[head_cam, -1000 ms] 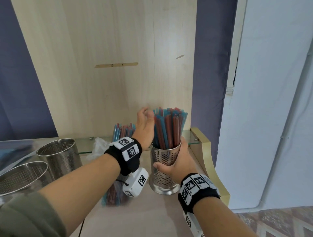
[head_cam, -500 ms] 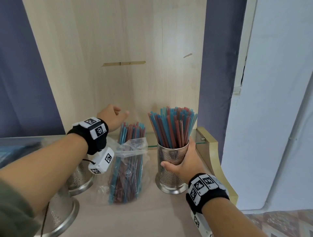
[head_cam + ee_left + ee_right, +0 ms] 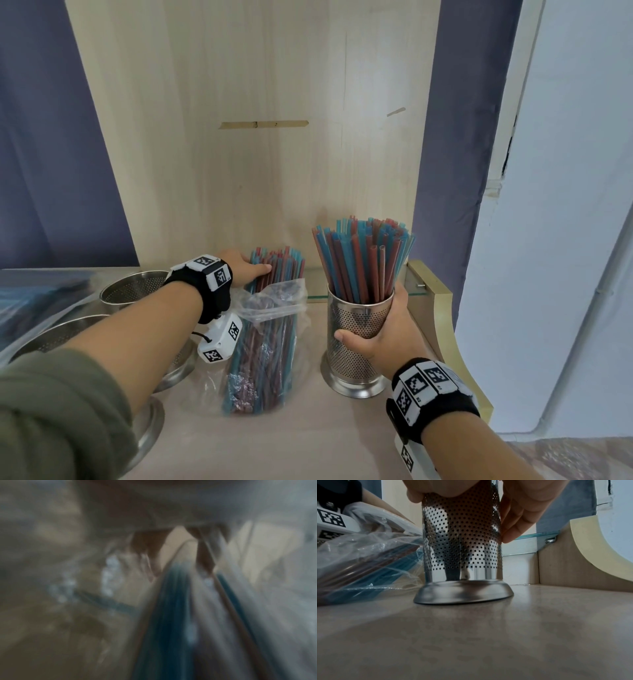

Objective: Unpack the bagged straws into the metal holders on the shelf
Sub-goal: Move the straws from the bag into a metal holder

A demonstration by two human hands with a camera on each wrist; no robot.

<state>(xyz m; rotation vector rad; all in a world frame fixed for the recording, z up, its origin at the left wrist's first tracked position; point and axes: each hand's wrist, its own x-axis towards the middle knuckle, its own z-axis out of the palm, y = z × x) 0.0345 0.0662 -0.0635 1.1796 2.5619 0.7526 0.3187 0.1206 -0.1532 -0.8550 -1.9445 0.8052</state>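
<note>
A perforated metal holder (image 3: 356, 342) full of red and blue straws (image 3: 363, 257) stands upright on the wooden shelf (image 3: 308, 445). My right hand (image 3: 380, 329) grips its wall (image 3: 462, 540), thumb in front and fingers behind. To its left lies a clear plastic bag of straws (image 3: 263, 349), its open end toward the back wall. My left hand (image 3: 245, 270) curls over the straw ends (image 3: 277, 267) that stick out of the bag. The left wrist view is blurred; blue straws (image 3: 168, 615) and plastic film show in it.
Two empty metal holders (image 3: 133, 291) (image 3: 61, 335) sit at the left, partly behind my left arm. A glass shelf edge (image 3: 315, 296) runs along the back. The curved side panel (image 3: 442, 325) closes the shelf on the right.
My left hand went from the straws in the right-hand holder, across to the left, then down onto the straw ends at the bag's mouth. The right hand has kept hold of the holder.
</note>
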